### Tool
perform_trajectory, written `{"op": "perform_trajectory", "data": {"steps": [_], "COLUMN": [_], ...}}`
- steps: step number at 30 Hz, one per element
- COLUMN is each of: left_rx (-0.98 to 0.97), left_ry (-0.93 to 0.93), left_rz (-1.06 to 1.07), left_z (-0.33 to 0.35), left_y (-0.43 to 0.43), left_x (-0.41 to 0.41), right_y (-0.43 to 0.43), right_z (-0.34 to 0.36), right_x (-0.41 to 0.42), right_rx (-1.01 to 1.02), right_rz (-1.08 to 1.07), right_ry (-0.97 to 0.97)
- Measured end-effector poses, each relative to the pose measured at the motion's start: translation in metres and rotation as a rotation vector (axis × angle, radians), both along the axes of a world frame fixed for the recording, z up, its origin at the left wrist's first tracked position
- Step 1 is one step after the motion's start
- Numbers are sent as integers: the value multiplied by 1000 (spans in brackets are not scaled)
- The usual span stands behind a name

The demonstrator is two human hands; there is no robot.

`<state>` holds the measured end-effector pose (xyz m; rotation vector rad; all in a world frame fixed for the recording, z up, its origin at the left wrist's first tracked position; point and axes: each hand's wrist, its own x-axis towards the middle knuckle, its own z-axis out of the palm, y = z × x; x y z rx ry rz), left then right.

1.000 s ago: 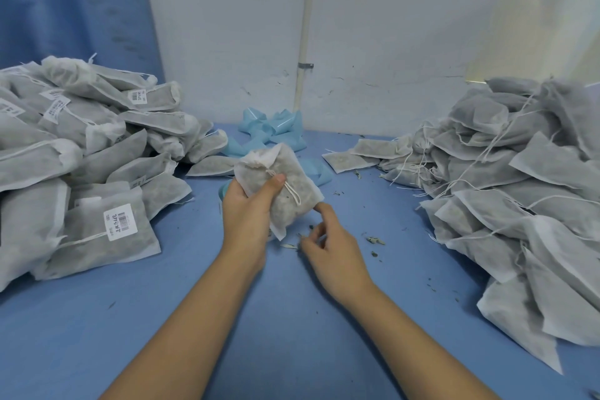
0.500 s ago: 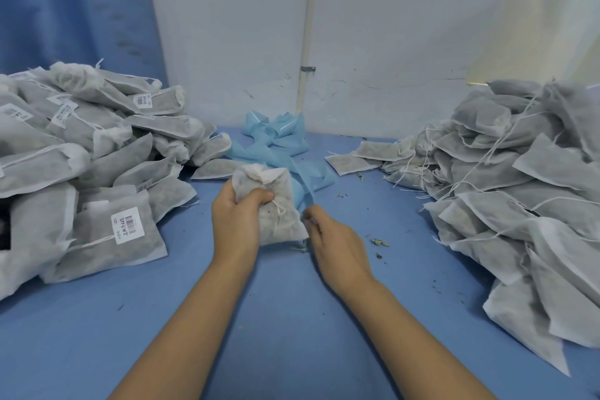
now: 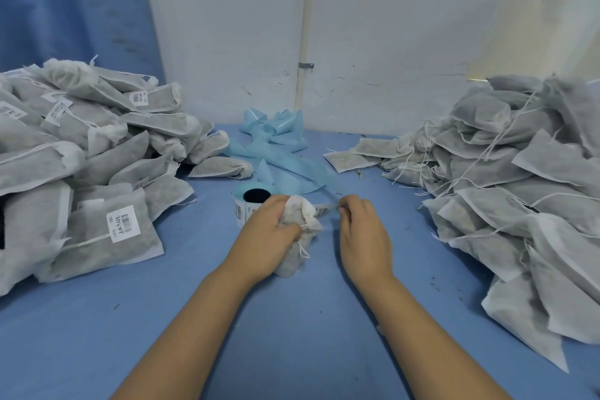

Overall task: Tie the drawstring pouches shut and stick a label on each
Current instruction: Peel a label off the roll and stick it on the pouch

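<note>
- Grey-white fabric makes up the pouch (image 3: 292, 261), which sits near the middle of the blue table (image 3: 194, 318). Its neck is bunched, and a white drawstring (image 3: 303, 252) loops out at its right side.
- The left hand (image 3: 269, 234) grips the pouch round its gathered top, with the fingers curled tight into the cloth, and holds it down on the table.
- The right hand (image 3: 362, 234) is just to the right of the pouch. Its thumb and forefinger pinch the end of a label strip (image 3: 323, 210) that runs out from behind the pouch, and the other fingers are curled in. The pinched end is blurred.
- A roll of labels (image 3: 248, 203) lies on its side just behind the left hand. Its dark core faces the camera, and printed barcodes show on the outer turn.
- Pale blue backing paper (image 3: 276, 146) lies in a loose tangle behind the roll, reaching back to the white wall (image 3: 389, 26).
- A heap of labelled pouches (image 3: 97, 146) fills the left side of the table. The nearest one bears a white barcode label (image 3: 123, 223).
- Another heap of pouches (image 3: 519, 172) fills the right side, with loose white strings trailing out.
- Small dark crumbs dot the table near the right heap.
- A blue curtain (image 3: 65, 3) hangs at the far left, and a thin white pipe (image 3: 305, 26) runs down the wall.
</note>
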<state>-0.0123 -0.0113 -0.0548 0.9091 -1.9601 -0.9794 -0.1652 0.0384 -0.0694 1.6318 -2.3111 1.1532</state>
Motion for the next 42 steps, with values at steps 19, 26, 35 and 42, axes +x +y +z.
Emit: {"op": "perform_trajectory", "data": {"steps": [19, 26, 35, 42], "left_rx": [136, 121, 138, 245], "left_ry": [141, 141, 195, 455], "left_rz": [-81, -80, 7, 97], "left_z": [3, 3, -3, 0], "left_y": [9, 10, 6, 3], "left_x": [3, 3, 4, 4], "right_y": [-6, -8, -8, -4], "right_z": [-3, -5, -3, 6], "right_x": [15, 13, 4, 16], "right_rx": [-191, -250, -460, -471], "right_rz": [404, 321, 12, 103], "right_ry": [-768, -810, -925, -1053]}}
